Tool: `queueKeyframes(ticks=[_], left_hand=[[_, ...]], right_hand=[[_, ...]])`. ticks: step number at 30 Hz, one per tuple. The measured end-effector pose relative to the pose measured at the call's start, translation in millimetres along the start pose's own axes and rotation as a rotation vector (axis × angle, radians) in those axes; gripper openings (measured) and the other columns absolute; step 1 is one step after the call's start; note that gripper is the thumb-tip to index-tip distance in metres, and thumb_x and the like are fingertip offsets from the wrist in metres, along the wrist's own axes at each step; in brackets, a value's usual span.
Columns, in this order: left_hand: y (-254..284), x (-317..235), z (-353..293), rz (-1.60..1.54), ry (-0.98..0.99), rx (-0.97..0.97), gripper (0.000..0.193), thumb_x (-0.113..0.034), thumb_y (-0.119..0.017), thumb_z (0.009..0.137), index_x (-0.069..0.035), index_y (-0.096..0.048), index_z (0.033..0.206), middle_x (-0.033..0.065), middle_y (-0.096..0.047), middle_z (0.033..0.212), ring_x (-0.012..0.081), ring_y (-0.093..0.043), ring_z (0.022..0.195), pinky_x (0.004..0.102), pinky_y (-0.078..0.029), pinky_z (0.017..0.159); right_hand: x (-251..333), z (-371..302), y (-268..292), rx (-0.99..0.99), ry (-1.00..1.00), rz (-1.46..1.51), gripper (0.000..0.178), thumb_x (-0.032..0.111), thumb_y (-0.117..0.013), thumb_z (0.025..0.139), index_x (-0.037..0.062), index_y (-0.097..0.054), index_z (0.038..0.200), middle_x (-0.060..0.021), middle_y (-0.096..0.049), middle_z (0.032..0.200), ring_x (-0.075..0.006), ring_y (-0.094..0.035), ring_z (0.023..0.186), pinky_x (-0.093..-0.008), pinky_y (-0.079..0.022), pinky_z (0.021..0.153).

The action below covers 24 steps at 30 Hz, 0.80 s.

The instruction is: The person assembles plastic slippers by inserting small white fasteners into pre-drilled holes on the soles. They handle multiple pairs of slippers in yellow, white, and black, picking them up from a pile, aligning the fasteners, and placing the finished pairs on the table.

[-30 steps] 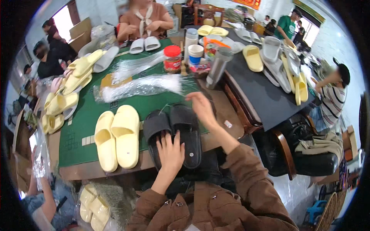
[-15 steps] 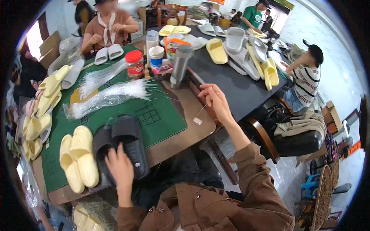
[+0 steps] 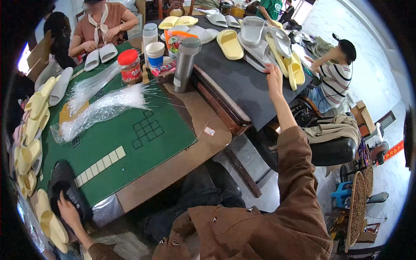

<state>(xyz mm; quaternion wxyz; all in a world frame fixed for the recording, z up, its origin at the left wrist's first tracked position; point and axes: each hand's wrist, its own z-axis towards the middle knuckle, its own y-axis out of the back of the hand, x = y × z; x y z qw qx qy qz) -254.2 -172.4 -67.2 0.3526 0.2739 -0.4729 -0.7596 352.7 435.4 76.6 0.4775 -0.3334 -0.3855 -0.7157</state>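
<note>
At the near left of the table, my left hand (image 3: 69,210) has its fingers over the openings of a pair of black slippers (image 3: 62,174), closed on them. A pair of pale yellow slippers (image 3: 50,223) lies against their left side. My right arm stretches far over to the black table, where my right hand (image 3: 274,80) has curled fingers at the near end of a grey slipper (image 3: 255,63). Yellow and grey slippers are stacked above it. A small white tag (image 3: 209,131) with a thin string lies on the brown table corner.
Clear plastic bundles of thin white strands (image 3: 104,106) lie on the green mat (image 3: 169,125). Behind them stand a red-lidded jar (image 3: 130,67), cups and a steel flask (image 3: 186,65). More slippers line the left edge. A black padded chair (image 3: 333,147) is at right. Several people sit or stand around.
My left hand has shifted the black and yellow slippers leftward, uncovering a strip of pale squares on the mat. My right hand has moved from above the tag to the grey slippers.
</note>
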Motion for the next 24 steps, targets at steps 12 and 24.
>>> queueKeyframes(ticks=[12, 24], left_hand=[[0.0, 62.6, -15.8, 0.17, 0.107, 0.073, 0.051, -0.007, -0.04, 0.093, -0.021, -0.039, 0.143, 0.0305, -0.042, 0.135, 0.0455, -0.046, 0.119, 0.045, -0.041, 0.096], [31.4, -30.4, 0.6, 0.21, 0.082, 0.012, 0.04, -0.014, -0.041, 0.095, -0.017, -0.052, 0.133, 0.0308, -0.052, 0.12, 0.0471, -0.057, 0.096, 0.0508, -0.049, 0.08]], right_hand=[[4.9, 141.3, -38.1, -0.207, 0.23, -0.679, 0.028, 0.033, -0.055, 0.086, 0.0222, -0.069, 0.107, -0.0179, -0.066, 0.103, -0.0347, -0.06, 0.102, -0.039, -0.046, 0.088], [-28.9, 263.9, -2.2, 0.055, -0.006, -0.971, 0.042, 0.048, -0.045, 0.091, 0.027, -0.062, 0.123, -0.0125, -0.054, 0.132, -0.0281, -0.052, 0.122, -0.0393, -0.041, 0.101]])
